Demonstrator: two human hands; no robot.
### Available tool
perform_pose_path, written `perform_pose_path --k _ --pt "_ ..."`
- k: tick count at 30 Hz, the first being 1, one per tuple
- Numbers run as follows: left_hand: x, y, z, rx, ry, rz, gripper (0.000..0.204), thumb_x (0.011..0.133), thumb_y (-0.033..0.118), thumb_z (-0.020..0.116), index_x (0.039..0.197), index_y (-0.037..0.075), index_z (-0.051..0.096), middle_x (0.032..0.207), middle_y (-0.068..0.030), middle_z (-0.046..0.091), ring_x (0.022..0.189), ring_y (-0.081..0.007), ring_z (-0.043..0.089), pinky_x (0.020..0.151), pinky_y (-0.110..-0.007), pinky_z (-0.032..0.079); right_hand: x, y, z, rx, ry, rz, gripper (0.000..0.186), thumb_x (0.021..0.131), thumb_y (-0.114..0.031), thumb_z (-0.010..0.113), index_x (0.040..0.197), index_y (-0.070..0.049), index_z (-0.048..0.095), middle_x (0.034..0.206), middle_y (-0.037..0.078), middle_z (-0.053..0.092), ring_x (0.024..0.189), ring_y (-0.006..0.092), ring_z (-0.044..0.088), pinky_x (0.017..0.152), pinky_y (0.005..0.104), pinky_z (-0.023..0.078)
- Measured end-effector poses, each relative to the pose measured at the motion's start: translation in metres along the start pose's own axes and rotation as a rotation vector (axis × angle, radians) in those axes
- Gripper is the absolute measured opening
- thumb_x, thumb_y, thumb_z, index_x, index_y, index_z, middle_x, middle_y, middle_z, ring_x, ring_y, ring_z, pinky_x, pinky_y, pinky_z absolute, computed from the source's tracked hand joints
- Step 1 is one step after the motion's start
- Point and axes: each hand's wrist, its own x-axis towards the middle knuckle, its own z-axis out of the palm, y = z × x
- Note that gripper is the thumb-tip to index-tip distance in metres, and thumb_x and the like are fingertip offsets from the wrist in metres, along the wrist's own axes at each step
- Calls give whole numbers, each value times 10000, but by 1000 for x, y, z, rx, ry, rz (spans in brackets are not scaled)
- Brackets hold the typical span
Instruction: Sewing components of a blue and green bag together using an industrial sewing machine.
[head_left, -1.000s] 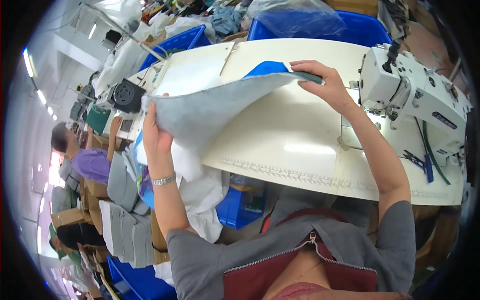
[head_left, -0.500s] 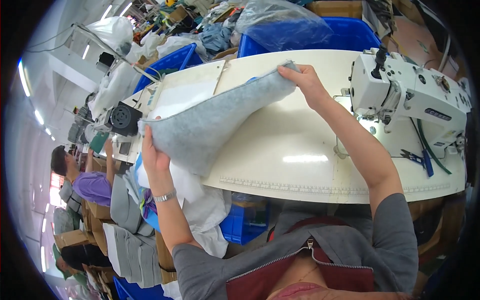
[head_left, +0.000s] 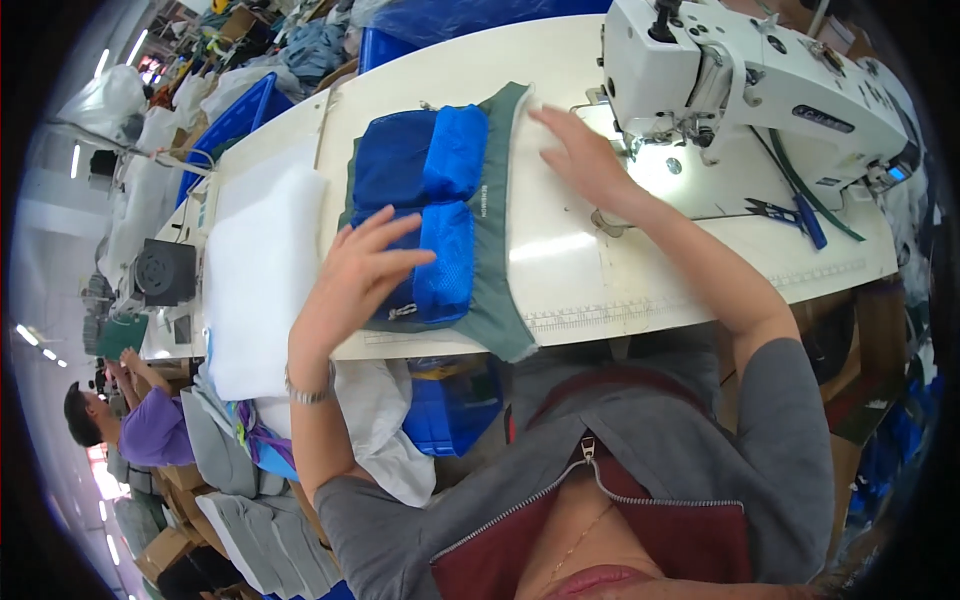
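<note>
A grey-green fabric panel (head_left: 494, 262) lies spread on the white sewing table, its pocket side facing up. Blue pockets (head_left: 456, 150) with dark mesh fronts are sewn on it in two rows, and small cord ends show at the edges. Over the lower pockets is my left hand (head_left: 350, 280), fingers spread and gripping nothing; whether it touches the cloth I cannot tell. My right hand (head_left: 585, 160) is open beside the panel's upper right edge, near the sewing machine (head_left: 655, 75), with nothing in it.
Snips with blue handles (head_left: 805, 220) and a green strip (head_left: 820, 195) lie beneath the machine's arm. White padding (head_left: 262, 275) covers the table's left part. A printed ruler (head_left: 620, 308) follows the front edge. A blue bin (head_left: 450, 420) stands below. A co-worker (head_left: 155, 430) sits at the left.
The panel, held up between both hands with its pale fuzzy side showing, now lies flat with the blue pockets upward. Both hands have let go. The view has shifted to the right.
</note>
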Motion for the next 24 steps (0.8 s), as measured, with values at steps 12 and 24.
perform_pose_path --k 12,24 --pt "60 21 62 466 61 -249 296 819 337 703 1049 161 643 877 -155 643 714 -321 649 592 -411 511 -148 -5 -94 -207 -15 66 345 803 -43 645 1144 -88 659 1240 124 608 1176 306 556 977 390 459" --pt "170 -13 76 569 174 -431 344 851 396 654 820 61 724 791 -174 696 754 -337 695 630 -441 553 -152 -6 -87 -211 42 -56 340 759 -32 689 1095 -79 670 1210 123 613 1102 314 576 928 402 470"
